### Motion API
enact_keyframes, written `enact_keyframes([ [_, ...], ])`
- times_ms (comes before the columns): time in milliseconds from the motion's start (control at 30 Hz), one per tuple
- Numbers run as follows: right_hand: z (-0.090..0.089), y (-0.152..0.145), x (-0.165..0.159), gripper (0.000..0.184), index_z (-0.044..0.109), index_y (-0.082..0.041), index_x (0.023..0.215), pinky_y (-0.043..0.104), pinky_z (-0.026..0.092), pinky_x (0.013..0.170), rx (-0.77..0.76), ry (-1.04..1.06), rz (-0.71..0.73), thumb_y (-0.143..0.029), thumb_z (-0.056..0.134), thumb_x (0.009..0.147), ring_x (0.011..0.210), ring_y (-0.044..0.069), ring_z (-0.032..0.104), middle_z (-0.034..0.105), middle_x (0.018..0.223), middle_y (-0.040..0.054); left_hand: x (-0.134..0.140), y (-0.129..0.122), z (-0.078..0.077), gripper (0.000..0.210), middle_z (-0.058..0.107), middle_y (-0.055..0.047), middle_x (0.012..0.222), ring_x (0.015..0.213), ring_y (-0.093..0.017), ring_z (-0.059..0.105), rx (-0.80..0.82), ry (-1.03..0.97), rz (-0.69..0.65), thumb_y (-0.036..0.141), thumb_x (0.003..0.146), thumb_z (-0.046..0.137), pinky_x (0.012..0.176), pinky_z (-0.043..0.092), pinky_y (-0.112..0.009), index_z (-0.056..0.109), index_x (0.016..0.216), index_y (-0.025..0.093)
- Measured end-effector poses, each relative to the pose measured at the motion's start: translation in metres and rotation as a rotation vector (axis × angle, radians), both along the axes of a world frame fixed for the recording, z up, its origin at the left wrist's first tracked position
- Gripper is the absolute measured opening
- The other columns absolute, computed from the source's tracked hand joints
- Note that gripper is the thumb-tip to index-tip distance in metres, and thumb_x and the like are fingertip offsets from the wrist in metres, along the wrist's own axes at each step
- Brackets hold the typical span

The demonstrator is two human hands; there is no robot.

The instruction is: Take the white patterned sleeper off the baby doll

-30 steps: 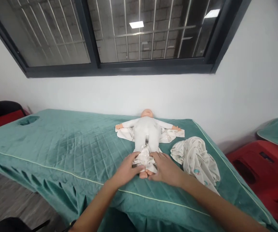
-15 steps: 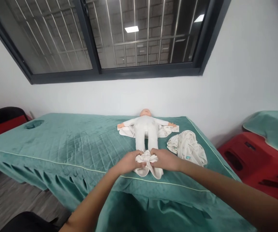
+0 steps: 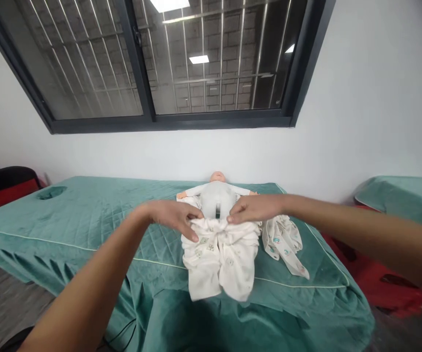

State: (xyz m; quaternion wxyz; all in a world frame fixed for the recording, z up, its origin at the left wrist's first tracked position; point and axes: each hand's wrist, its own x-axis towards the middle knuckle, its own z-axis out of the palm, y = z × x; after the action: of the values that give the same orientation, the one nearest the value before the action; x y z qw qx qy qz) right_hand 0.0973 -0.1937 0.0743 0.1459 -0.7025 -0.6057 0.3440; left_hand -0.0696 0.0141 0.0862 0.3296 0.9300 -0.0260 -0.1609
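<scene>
A pair of white baby trousers (image 3: 220, 259) with small prints hangs spread out, waistband up, over the near edge of the bed. My left hand (image 3: 174, 216) holds the waistband near its left end, thumb in front and fingers behind. Pinched at the waistband's right part are the fingertips of my right hand (image 3: 256, 208). Just beyond, a baby doll (image 3: 216, 191) in white lies on its back with arms stretched out; its lower legs are hidden behind the trousers and hands. Part of a white cloth (image 3: 193, 199) shows under its arm.
A crumpled white printed garment (image 3: 284, 242) lies right of the trousers. The green quilted bed (image 3: 97, 215) has a hole (image 3: 51, 192) at its left end. Behind it stands a white wall (image 3: 152, 156) with a barred window (image 3: 211, 63). A red chair (image 3: 390, 288) stands to the right.
The trousers were bunched in both hands at the doll's feet; now they are opened out and their legs hang down. My hands have moved apart. The crumpled garment has a piece trailing nearer.
</scene>
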Motion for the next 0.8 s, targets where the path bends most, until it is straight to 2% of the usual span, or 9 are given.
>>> enact_keyframes([
  [133,0.044,0.003,0.001,0.068,0.073,-0.015,0.084,0.028,0.042,0.067,0.119,0.032,-0.11,-0.075,0.04,0.084,0.066,0.015,0.054,0.068,0.081,0.007,0.007,-0.006,0.054,0.032,0.069,-0.001,0.09,0.078,-0.015,0.058,0.126,-0.084,0.033,0.047,0.07,0.069,0.066,0.039,-0.022,0.07,0.09,0.022],
  [200,0.061,0.003,-0.002,0.069,0.074,-0.016,0.086,0.029,0.043,0.069,0.142,0.009,-0.14,-0.076,0.039,0.084,0.069,0.015,0.056,0.069,0.085,0.0079,0.01,-0.012,0.07,0.026,0.067,-0.001,0.084,0.074,-0.014,0.057,0.205,-0.175,0.073,0.043,0.074,0.065,0.063,0.038,-0.022,0.069,0.086,0.021],
  [267,0.075,0.002,-0.005,0.062,0.074,-0.016,0.09,0.029,0.044,0.07,0.121,-0.021,-0.138,-0.072,0.05,0.081,0.072,0.016,0.058,0.069,0.088,0.0077,0.01,-0.021,0.079,0.021,0.064,0.0,0.076,0.068,-0.012,0.054,0.257,-0.269,0.095,0.039,0.073,0.064,0.059,0.036,-0.022,0.067,0.081,0.019],
  [367,0.089,-0.005,-0.007,0.047,0.074,-0.018,0.093,0.029,0.046,0.071,0.137,-0.051,-0.108,-0.061,0.067,0.075,0.077,0.017,0.061,0.069,0.091,0.006,0.005,-0.03,0.08,0.017,0.062,0.001,0.075,0.067,-0.011,0.054,0.249,-0.409,0.128,0.034,0.073,0.063,0.058,0.036,-0.022,0.065,0.079,0.018],
  [467,0.093,-0.019,-0.001,0.035,0.076,-0.019,0.086,0.032,0.05,0.083,0.242,-0.06,-0.103,-0.051,0.073,0.071,0.093,0.02,0.063,0.068,0.105,0.0051,-0.004,-0.026,0.074,0.022,0.064,0.0,0.079,0.071,-0.012,0.056,0.142,-0.448,0.199,0.038,0.073,0.066,0.061,0.038,-0.022,0.067,0.082,0.017],
  [533,0.089,-0.029,0.007,0.029,0.077,-0.019,0.081,0.034,0.05,0.088,0.329,-0.053,-0.148,-0.047,0.073,0.072,0.099,0.021,0.063,0.067,0.111,0.0052,-0.01,-0.015,0.067,0.025,0.062,-0.001,0.073,0.069,-0.013,0.056,0.048,-0.477,0.286,0.039,0.069,0.071,0.062,0.039,-0.023,0.068,0.078,0.016],
  [600,0.082,-0.037,0.016,0.027,0.077,-0.019,0.08,0.037,0.052,0.088,0.383,-0.028,-0.207,-0.046,0.072,0.074,0.098,0.021,0.064,0.067,0.11,0.0058,-0.015,-0.002,0.061,0.025,0.058,0.0,0.066,0.066,-0.012,0.055,-0.056,-0.522,0.357,0.037,0.065,0.076,0.062,0.039,-0.023,0.067,0.072,0.015],
  [700,0.071,-0.04,0.024,0.03,0.077,-0.02,0.081,0.039,0.053,0.087,0.386,0.019,-0.243,-0.049,0.069,0.077,0.094,0.022,0.065,0.07,0.103,0.0064,-0.015,0.009,0.053,0.027,0.054,0.0,0.062,0.062,-0.011,0.053,-0.171,-0.572,0.348,0.038,0.067,0.076,0.06,0.037,-0.022,0.063,0.065,0.013],
  [800,0.063,-0.03,0.022,0.038,0.076,-0.017,0.082,0.041,0.052,0.087,0.425,0.068,-0.297,-0.054,0.067,0.079,0.087,0.022,0.066,0.071,0.089,0.0074,-0.008,0.003,0.046,0.038,0.048,0.001,0.059,0.057,-0.007,0.046,-0.249,-0.659,0.322,0.042,0.076,0.069,0.057,0.032,-0.019,0.052,0.057,0.014],
])
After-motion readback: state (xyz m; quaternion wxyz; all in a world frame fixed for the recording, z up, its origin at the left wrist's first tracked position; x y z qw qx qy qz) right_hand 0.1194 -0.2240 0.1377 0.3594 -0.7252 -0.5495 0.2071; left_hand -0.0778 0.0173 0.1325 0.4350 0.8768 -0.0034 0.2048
